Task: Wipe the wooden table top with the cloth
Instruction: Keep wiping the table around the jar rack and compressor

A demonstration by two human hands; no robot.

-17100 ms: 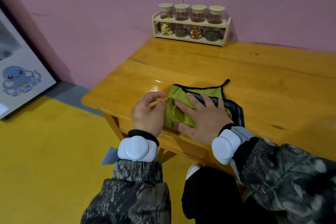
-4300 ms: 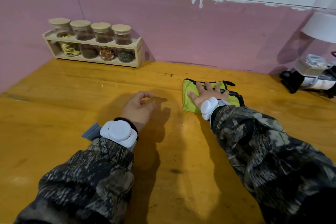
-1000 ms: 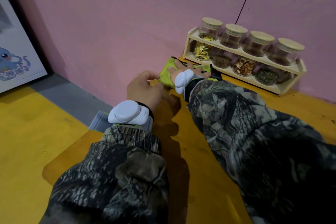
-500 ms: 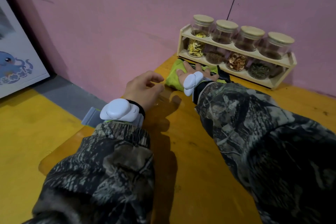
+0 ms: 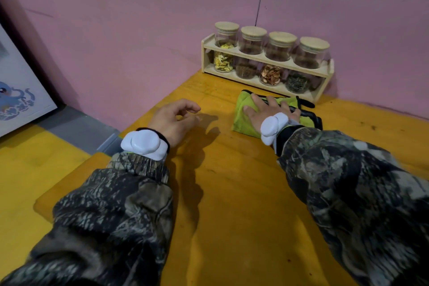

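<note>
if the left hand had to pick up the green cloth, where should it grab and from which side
Probably the cloth's bare left edge, approached from the left. The right hand lies flat over its middle and the jar rack stands close behind, so that folded edge is the open part nearest the left hand. The cloth lies flat on the table, so pinch from above, thumb under the fold.

Both arms come in wearing camouflage sleeves (image 5: pixel 120 211), a mottled print of dark green, brown and grey, bunched at ribbed cuffs. On each wrist sits a smooth white rounded pod (image 5: pixel 142 144), lobed and glossy, strapped on a black band (image 5: pixel 282 134). Left hand (image 5: pixel 171 121) and right hand (image 5: pixel 267 111) are bare, no gloves.
</note>
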